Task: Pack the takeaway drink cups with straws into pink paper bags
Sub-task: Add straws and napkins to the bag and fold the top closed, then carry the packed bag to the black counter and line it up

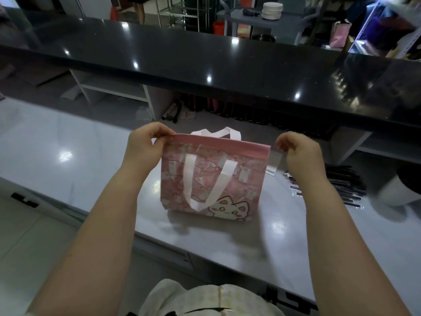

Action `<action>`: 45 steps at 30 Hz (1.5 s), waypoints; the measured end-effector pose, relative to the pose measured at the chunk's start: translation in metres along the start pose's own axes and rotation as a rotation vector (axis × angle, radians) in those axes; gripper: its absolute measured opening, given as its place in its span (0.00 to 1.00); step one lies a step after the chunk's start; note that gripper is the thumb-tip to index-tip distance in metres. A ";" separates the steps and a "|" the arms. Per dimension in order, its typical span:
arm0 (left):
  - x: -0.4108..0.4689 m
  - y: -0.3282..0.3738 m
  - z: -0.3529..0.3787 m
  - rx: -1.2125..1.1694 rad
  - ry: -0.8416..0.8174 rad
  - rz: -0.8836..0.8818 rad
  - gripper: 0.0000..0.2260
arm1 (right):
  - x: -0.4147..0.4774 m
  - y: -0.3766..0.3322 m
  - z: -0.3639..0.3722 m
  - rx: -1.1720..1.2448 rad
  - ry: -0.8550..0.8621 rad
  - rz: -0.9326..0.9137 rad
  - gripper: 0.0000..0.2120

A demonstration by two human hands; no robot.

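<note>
One pink bag (246,176) stands between my hands on the white counter (68,156), flat, mouth pressed together, cat print toward me. Left hand (143,149) pinches the top rim at its corner, thumb & fingers closed on the edge. Right hand (300,153) sits just beside the other top corner w/ fingers curled in; can't tell if they've got the rim or nothing at all. Step in hand, I'd say: open the bag up. To do it well: firm pinch at both rim corners, pull the two layers apart evenly, then push the base out so it stands w/o me holding. Near handle (205,179) flops down the front, far handle (227,132) sticks up past the rim; keep both outside the mouth. Bag contents: none visible. The mouth's closed so I can't see inside, but it looks flat. Just past my right hand lies a heap of black wrapped straws (346,185). Further out that side is a blurred white round thing (401,190), maybe a cup, can't confirm.
</note>
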State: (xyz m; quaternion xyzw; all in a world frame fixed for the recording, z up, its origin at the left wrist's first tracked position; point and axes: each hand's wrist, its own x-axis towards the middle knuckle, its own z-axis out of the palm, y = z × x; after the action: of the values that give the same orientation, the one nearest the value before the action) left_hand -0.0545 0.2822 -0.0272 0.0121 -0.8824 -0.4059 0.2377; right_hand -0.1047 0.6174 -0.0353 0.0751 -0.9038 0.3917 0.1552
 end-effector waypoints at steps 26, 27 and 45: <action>-0.143 -0.066 0.017 -0.700 0.127 -0.649 0.22 | -0.093 0.016 0.110 0.855 -0.470 0.377 0.30; -0.146 -0.063 0.009 -0.710 0.173 -0.659 0.22 | -0.090 0.007 0.117 0.872 -0.506 0.373 0.29; -0.271 -0.089 -0.215 -0.433 0.979 -0.697 0.19 | -0.130 -0.263 0.282 1.008 -1.112 0.046 0.23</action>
State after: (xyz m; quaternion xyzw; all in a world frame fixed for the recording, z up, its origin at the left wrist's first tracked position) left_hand 0.2625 0.1283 -0.0827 0.4340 -0.5140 -0.5761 0.4643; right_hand 0.0227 0.2339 -0.0816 0.3052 -0.5613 0.6657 -0.3857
